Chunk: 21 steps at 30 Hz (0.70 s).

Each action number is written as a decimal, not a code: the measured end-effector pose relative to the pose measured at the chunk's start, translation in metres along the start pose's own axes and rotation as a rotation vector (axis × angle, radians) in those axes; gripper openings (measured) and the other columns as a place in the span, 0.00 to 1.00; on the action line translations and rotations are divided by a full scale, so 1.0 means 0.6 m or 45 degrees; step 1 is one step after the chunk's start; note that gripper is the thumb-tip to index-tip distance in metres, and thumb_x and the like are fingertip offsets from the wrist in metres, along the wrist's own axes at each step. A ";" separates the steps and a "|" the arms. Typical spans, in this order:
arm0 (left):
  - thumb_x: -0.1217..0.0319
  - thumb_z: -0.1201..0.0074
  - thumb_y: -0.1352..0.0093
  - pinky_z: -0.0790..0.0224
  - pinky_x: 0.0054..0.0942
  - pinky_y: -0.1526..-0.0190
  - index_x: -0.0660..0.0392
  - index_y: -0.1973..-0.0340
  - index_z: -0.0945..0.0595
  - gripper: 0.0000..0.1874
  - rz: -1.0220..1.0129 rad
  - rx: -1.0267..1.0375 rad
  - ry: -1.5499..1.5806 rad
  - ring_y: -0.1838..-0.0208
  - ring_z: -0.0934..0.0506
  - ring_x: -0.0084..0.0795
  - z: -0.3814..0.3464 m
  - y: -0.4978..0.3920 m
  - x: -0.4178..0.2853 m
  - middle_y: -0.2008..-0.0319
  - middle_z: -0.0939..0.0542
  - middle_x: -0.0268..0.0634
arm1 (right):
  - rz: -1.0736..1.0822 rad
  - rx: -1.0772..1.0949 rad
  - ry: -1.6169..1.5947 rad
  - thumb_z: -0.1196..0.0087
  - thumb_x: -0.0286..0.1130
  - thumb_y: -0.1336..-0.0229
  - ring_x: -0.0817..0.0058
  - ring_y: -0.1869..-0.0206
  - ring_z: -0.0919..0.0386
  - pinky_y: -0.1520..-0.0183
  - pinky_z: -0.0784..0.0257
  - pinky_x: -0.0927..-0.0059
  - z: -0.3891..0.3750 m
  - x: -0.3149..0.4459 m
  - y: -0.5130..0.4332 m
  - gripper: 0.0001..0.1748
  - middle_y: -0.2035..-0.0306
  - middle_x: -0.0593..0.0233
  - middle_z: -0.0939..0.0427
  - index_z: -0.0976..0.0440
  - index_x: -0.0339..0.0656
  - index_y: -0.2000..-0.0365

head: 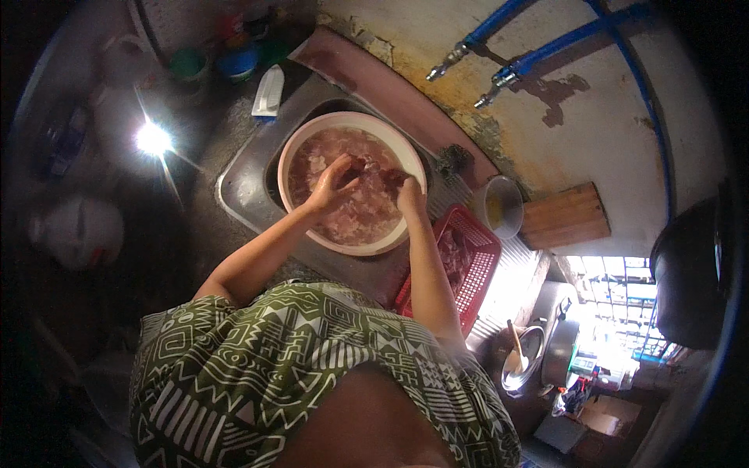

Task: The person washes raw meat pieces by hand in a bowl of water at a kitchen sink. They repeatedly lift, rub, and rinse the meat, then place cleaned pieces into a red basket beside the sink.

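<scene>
A large round plastic basin (299, 124) with a pale rim stands in the metal sink (241, 178), filled with murky pinkish water and pieces of what looks like raw meat (351, 213). My left hand (335, 186) is over the middle of the basin, thumb and fingers spread around a dark reddish piece. At the basin's right side, the fingers of my right hand (411, 196) are bent against another dark piece, partly hidden by the hand itself. Just right of my right forearm, a red perforated plastic basket (483, 278) holds more pieces of raw meat (455, 251).
A white-bristled scrub brush (269, 93) lies at the sink's upper left corner. Beyond the basin's right side are a dark scouring pad (453, 159), a clear plastic tub (497, 207) and a wooden board (566, 216). Two metal taps (447, 61) project from the wall above.
</scene>
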<state>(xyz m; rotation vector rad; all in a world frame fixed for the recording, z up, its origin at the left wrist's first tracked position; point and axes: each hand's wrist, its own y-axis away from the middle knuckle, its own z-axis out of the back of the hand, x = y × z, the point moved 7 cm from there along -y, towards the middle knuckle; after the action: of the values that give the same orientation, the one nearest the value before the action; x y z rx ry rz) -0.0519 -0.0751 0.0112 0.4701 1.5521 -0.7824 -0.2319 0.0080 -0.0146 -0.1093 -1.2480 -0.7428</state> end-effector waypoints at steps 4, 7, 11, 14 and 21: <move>0.80 0.48 0.34 0.37 0.25 0.47 0.62 0.54 0.26 0.13 -0.107 0.049 0.212 0.51 0.29 0.27 -0.023 -0.006 -0.015 0.57 0.29 0.35 | 0.566 0.157 0.083 0.45 0.28 0.40 0.78 0.60 0.22 0.57 0.27 0.76 0.000 0.139 0.049 0.14 0.59 0.63 0.18 0.22 0.38 0.54; 0.83 0.49 0.36 0.34 0.26 0.50 0.62 0.55 0.25 0.13 -0.157 0.080 0.026 0.52 0.27 0.29 -0.033 -0.010 -0.025 0.58 0.28 0.37 | 0.582 0.193 0.299 0.41 0.27 0.42 0.78 0.59 0.22 0.57 0.27 0.74 -0.010 0.146 0.064 0.14 0.58 0.63 0.18 0.21 0.39 0.54; 0.84 0.48 0.38 0.31 0.30 0.54 0.62 0.57 0.24 0.13 -0.312 0.153 -0.323 0.56 0.26 0.34 -0.037 -0.007 -0.037 0.60 0.27 0.40 | 0.559 0.096 0.415 0.45 0.20 0.45 0.69 0.57 0.20 0.55 0.26 0.72 -0.017 0.121 0.058 0.15 0.56 0.60 0.18 0.22 0.38 0.56; 0.83 0.47 0.38 0.30 0.33 0.56 0.62 0.58 0.24 0.13 -0.515 0.183 -0.458 0.57 0.25 0.37 -0.051 0.002 -0.082 0.60 0.26 0.41 | 0.709 0.108 0.578 0.51 0.20 0.43 0.67 0.60 0.20 0.57 0.25 0.71 -0.031 0.076 0.029 0.11 0.61 0.59 0.19 0.23 0.36 0.61; 0.78 0.49 0.32 0.31 0.32 0.49 0.63 0.55 0.24 0.10 -0.234 0.153 -0.328 0.50 0.25 0.37 -0.026 -0.024 -0.052 0.52 0.25 0.43 | 0.729 -0.067 0.671 0.55 0.32 0.36 0.69 0.70 0.22 0.62 0.26 0.68 -0.020 0.042 0.006 0.10 0.70 0.61 0.21 0.26 0.37 0.65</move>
<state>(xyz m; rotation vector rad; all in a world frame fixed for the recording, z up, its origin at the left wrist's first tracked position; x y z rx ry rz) -0.0680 -0.0693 0.0444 0.3025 1.3248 -1.0405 -0.2174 -0.0061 0.0044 -0.2809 -0.6410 -0.2724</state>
